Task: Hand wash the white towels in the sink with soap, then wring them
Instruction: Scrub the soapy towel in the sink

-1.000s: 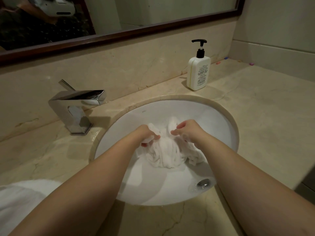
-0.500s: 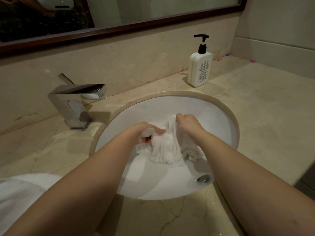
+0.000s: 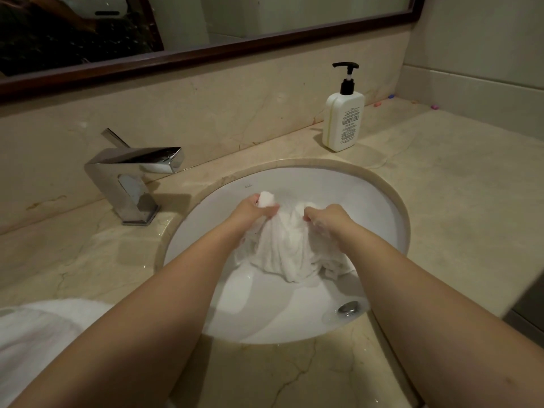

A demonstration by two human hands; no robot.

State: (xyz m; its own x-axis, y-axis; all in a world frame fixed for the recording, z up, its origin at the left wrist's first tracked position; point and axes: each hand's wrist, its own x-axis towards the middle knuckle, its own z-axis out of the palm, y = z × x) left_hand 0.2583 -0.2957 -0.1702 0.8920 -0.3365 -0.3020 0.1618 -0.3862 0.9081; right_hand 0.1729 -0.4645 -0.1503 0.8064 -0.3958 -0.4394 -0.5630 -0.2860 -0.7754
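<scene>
A wet white towel [image 3: 284, 248] hangs bunched over the white sink basin [image 3: 379, 213], its lower folds resting on the basin floor. My left hand [image 3: 250, 209] grips the towel's upper left part, with a white tuft sticking out above the fingers. My right hand [image 3: 326, 217] clutches the upper right part a short way off. Both fists are closed on the cloth. A white soap pump bottle [image 3: 343, 122] with a black nozzle stands on the counter behind the basin, to the right.
A chrome faucet [image 3: 132, 184] stands at the basin's left rim, with no water running. Another white towel [image 3: 38, 343] lies on the marble counter [image 3: 459, 207] at the lower left. The drain [image 3: 348, 307] is near the front right. A framed mirror [image 3: 206, 28] spans the back wall.
Both hands have drawn apart and shifted their hold on the towel; the left hand has moved up and away from me, with a tuft now showing above it.
</scene>
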